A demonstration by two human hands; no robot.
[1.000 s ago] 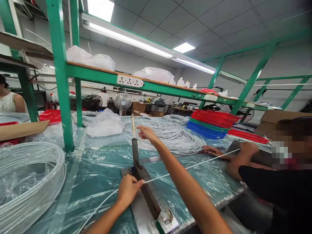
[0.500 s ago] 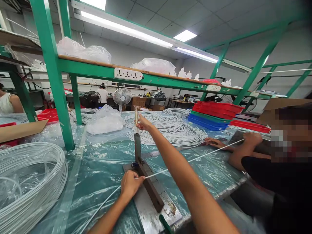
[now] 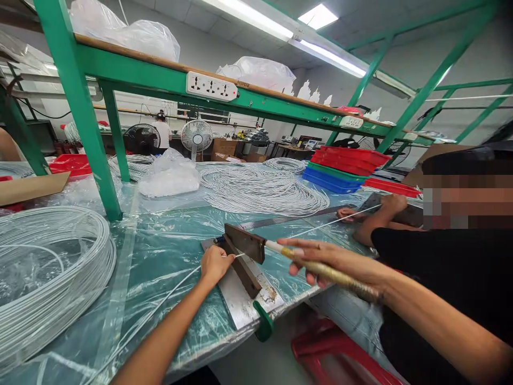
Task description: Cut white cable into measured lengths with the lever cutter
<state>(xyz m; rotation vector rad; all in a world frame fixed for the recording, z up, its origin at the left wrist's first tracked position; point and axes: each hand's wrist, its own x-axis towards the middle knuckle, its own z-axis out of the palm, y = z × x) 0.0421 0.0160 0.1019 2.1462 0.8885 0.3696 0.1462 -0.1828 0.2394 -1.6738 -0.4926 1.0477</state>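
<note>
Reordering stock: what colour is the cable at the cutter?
The cable is white; head view shows it best.

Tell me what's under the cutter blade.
The white cord, held by the left hand, runs under the lowered blade over the steel base plate. The blade hides whether it's cut.

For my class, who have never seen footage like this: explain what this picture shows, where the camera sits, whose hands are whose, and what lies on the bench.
No machine here: a person wears a camera on the head, so the view looks down along their own arms. The left hand pinches a white cord against a hinged lever cutter on a metal plate. The right hand grasps the cutter's handle, which lies low. The cord runs on to a co-worker's hand. On the plastic-covered table lie coils of the same cord and stacked trays.
</note>
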